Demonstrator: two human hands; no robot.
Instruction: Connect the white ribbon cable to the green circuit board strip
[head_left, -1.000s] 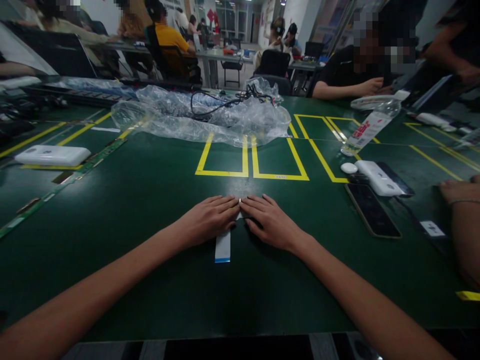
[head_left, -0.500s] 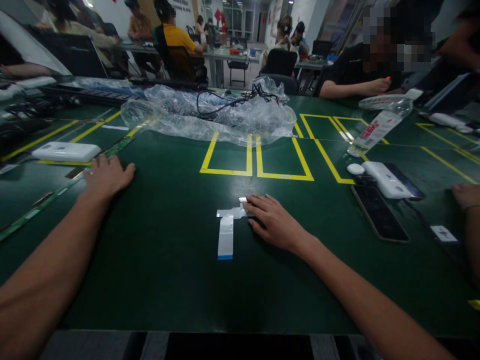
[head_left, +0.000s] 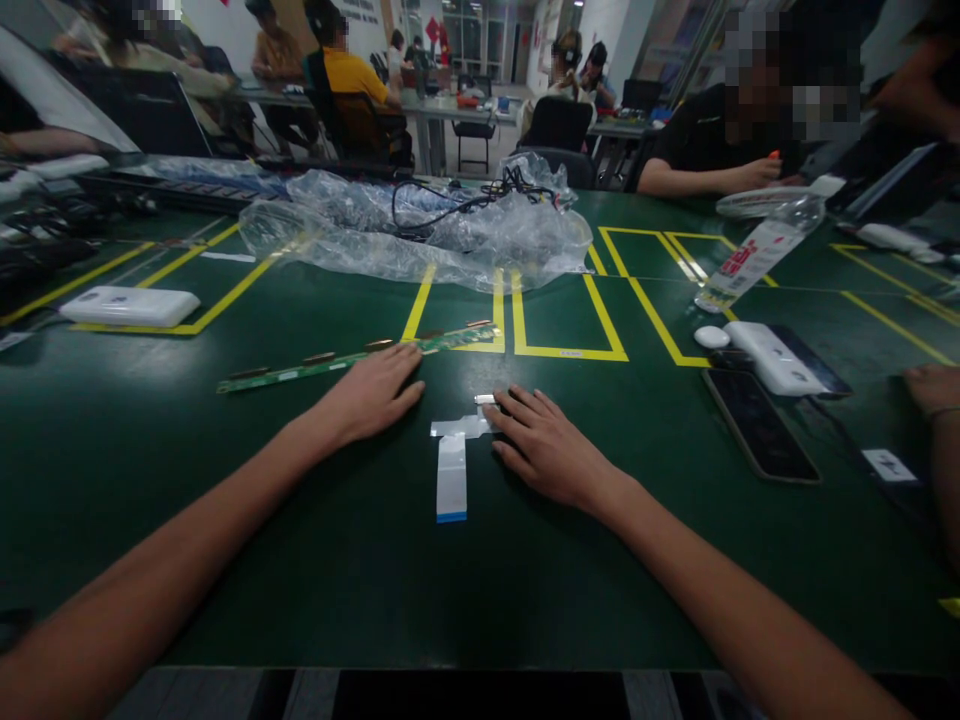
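Since the frame half a second ago, the left hand [head_left: 379, 392] and the circuit board [head_left: 322, 368] have moved inward from the left side of the bench [head_left: 465, 610]; the right hand [head_left: 547, 440] has stayed essentially in place. Nearest the front edge, the ribbon cable [head_left: 451, 475] lies flat, its blue-tipped end toward the wearer and its upper part bending right beneath the right fingertips. The right grip is apart: palm down, fingers extended on the cable, thumb separate. The left grip is also apart, fingers laid on the board's near edge, thumb clear of it. The board, a long narrow green strip with copper-coloured tabs along its far side, lies just beyond the cable, sloping away to the right; its right end overlaps the yellow tape [head_left: 570, 353]. To the right lies a dark phone [head_left: 761, 425], with a white device [head_left: 772, 358] and a round white piece [head_left: 711, 337] just beyond. A second white device [head_left: 131, 306] sits at left. Farther back, crumpled clear plastic [head_left: 435, 250] carries black cables [head_left: 405, 205]; a labelled bottle [head_left: 757, 250] leans at right. Across the bench sits a person in black [head_left: 697, 150]; beyond, others sit at further tables.
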